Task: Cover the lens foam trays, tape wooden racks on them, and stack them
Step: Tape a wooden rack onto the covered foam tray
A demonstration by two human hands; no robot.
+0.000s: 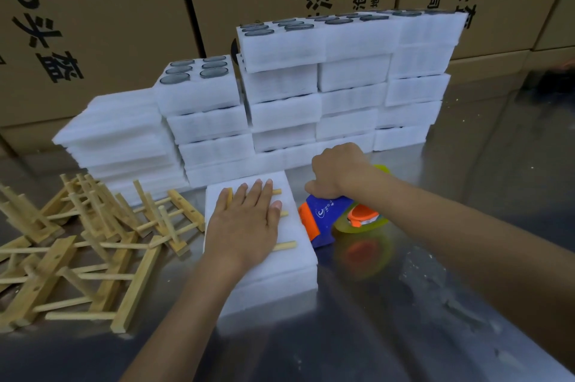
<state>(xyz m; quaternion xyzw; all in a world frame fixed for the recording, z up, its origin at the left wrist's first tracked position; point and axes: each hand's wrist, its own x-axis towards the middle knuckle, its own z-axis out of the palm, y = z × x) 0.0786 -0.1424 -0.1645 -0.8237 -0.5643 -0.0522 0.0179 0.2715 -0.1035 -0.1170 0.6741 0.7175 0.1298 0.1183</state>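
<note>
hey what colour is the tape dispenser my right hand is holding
The handheld plastic tape dispenser is blue with orange parts, shown in the head view, gripped by the right hand.

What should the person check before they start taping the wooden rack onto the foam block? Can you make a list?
1. Foam block has its cover on: ok, no lenses show.
2. Wooden rack lies on the block: ok.
3. Left hand presses the rack flat: ok.
4. Right hand holds the tape dispenser: ok.
5. Tape end is pulled out and ready: cannot tell, blurred.
6. Dispenser is up on the block: not ok, it sits beside it on the table.
</note>
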